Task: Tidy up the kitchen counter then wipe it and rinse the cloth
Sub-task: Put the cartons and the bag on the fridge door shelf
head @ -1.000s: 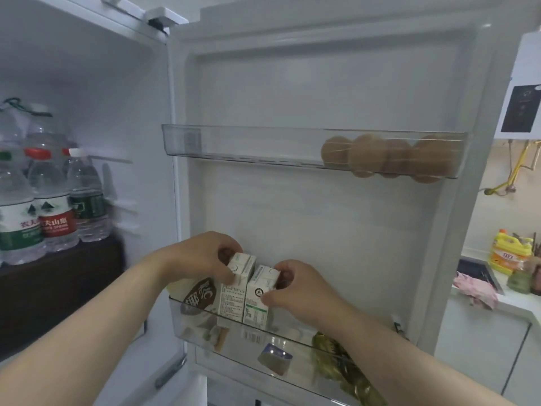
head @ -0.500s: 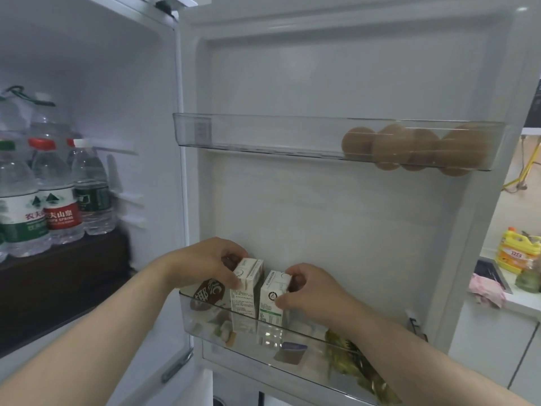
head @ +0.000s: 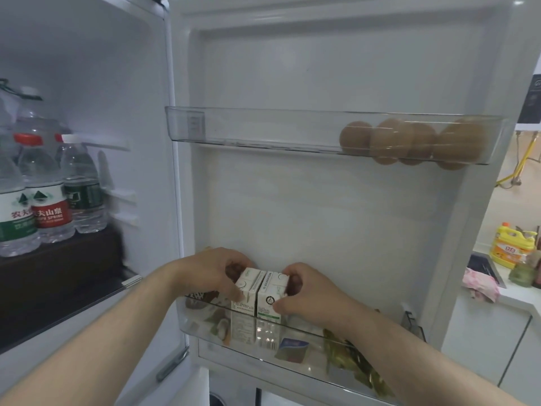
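Lower centre: left hand [head: 211, 273] grips the left carton [head: 245, 293], right hand [head: 306, 293] grips the right carton [head: 270, 295], two cartons side by side in the door bin [head: 313, 332].

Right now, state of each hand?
Left hand: closed, gripping the left carton.
Right hand: closed, gripping the right carton beside it.

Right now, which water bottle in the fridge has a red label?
The middle bottle in front; the left bottle and right bottle beside it carry green labels.
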{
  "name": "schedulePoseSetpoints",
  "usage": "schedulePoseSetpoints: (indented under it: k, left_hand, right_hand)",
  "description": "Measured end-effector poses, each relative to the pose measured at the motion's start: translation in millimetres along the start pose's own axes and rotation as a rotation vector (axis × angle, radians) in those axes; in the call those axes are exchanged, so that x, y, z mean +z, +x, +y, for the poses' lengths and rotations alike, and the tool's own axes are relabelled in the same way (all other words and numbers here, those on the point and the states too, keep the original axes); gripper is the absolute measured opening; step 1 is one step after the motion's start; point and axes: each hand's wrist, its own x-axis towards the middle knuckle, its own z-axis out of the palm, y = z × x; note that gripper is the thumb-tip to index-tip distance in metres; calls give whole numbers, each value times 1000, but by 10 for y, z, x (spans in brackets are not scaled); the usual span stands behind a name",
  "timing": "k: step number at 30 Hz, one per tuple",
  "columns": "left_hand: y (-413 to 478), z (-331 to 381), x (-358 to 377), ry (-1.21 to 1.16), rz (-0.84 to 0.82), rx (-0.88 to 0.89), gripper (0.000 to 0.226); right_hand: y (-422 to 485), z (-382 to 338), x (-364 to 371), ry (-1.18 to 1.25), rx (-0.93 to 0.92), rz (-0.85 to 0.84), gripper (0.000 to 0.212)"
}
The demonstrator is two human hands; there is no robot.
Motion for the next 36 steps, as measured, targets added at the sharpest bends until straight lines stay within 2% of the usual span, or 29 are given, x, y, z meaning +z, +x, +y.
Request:
schedulePoseSetpoints:
  k: [5, 8, 10, 12, 15, 17, 20, 24, 28, 30, 33, 36]
  left_hand:
    - [-25, 0, 21, 38, 12, 1, 50]
    - [-65, -2, 47, 74, 39, -15, 51]
    - [-113, 11, 54, 159, 98, -50, 65]
    - [-194, 34, 51, 316, 197, -100, 74]
    - [-347, 93, 131, 521, 325, -75, 65]
    - [-457, 155, 260, 545, 364, -16, 56]
    - [-602, 270, 531, 534, 400, 75, 49]
    - [-746, 418, 927, 451, 453, 183, 63]
    - [-803, 538, 1396, 377, 476, 204, 57]
    - [-788, 643, 1644, 456, 445, 210, 53]
    - [-695, 879, 1955, 745, 440, 211, 61]
    - [-568, 1101, 2204, 861, 386, 128, 68]
  right_hand:
    - [4, 30, 2, -54, -3, -19, 50]
    - [-30, 3, -43, -144, -10, -32, 75]
    - [-88, -21, -119, -220, -39, -24, 87]
    - [-162, -24, -215, -360, -98, 10, 76]
    - [-310, 23, -365, -642, -233, 49, 54]
    - [-407, 97, -443, -700, -311, 59, 46]
    - [-552, 209, -526, -712, -363, 66, 40]
    - [-733, 354, -639, -651, -426, 97, 36]
    - [-936, 518, -783, -593, -543, 141, 35]
    - [-1035, 608, -891, -545, -614, 174, 35]
    - [-1155, 812, -1077, -521, -692, 213, 28]
    - [-1200, 1055, -1220, -532, -757, 252, 22]
